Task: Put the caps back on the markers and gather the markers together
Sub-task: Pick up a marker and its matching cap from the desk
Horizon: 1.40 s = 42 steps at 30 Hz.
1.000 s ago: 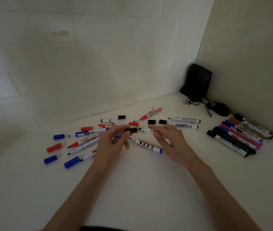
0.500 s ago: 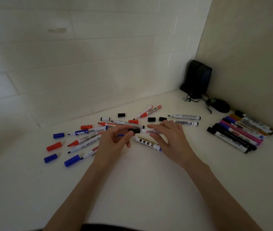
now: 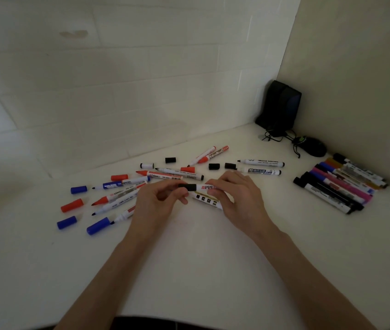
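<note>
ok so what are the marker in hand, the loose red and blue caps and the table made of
Marker: likely plastic, with a smooth white barrel and printed label; its black cap looks matte.
Red cap and blue cap: probably moulded plastic, going by the solid colour and soft sheen.
Table: even white with a low sheen. It could be laminate or painted board; cannot tell which.

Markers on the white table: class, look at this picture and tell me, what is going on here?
A person is capping markers. The left hand pinches a small black plastic cap against the end of a white-barrelled marker gripped by the right hand, above the white table. Behind and left lie uncapped red, blue and black markers and loose caps. A neat row of capped markers lies at the right.
</note>
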Available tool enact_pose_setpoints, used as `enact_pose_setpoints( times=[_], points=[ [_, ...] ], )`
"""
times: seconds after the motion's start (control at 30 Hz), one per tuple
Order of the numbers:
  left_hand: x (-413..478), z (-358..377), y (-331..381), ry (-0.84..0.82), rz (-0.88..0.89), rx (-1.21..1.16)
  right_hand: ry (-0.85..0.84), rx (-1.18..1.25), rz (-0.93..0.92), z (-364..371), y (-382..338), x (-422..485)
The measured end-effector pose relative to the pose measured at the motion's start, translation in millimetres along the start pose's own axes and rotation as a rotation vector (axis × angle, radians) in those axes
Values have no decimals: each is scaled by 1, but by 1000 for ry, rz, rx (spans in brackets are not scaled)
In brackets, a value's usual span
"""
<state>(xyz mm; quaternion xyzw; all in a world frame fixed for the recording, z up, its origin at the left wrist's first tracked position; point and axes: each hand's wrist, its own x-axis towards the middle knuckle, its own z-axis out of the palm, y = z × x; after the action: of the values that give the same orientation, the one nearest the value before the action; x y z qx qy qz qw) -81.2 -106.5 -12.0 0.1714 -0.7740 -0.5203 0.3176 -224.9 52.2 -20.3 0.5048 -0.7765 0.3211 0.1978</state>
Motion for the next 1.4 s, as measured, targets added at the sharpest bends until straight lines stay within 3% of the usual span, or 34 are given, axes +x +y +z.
enact_pose_setpoints(
  times=[0.37, 0.53, 0.67, 0.77, 0.83, 0.9, 0.97, 1.1, 1.4],
  points=[
    [0, 5, 4, -3, 86, 73, 6, -45, 70, 0, -9, -2],
    [4, 0, -3, -176, 89, 172, -181, 95, 97, -11, 3, 2],
    [4, 0, 0, -175, 90, 130, -165, 219, 126, -13, 8, 2],
    [19, 0, -7, -213, 22, 226, -165, 282, 132, -9, 4, 2],
    [31, 2, -5, -213, -195, -31, -172, 321, 135, -7, 1, 2],
    [31, 4, 5, -185, -285, -424, -182, 330, 117, -4, -4, 1],
    [28, 6, 14, -211, -367, -630, -188, 307, 81, -2, -9, 1],
    [24, 9, 11, -291, -463, -670, -182, 166, -42, 2, -22, -2],
    [21, 12, 8, -252, -430, -716, -43, 84, -125, 12, -32, -6]
  ],
)
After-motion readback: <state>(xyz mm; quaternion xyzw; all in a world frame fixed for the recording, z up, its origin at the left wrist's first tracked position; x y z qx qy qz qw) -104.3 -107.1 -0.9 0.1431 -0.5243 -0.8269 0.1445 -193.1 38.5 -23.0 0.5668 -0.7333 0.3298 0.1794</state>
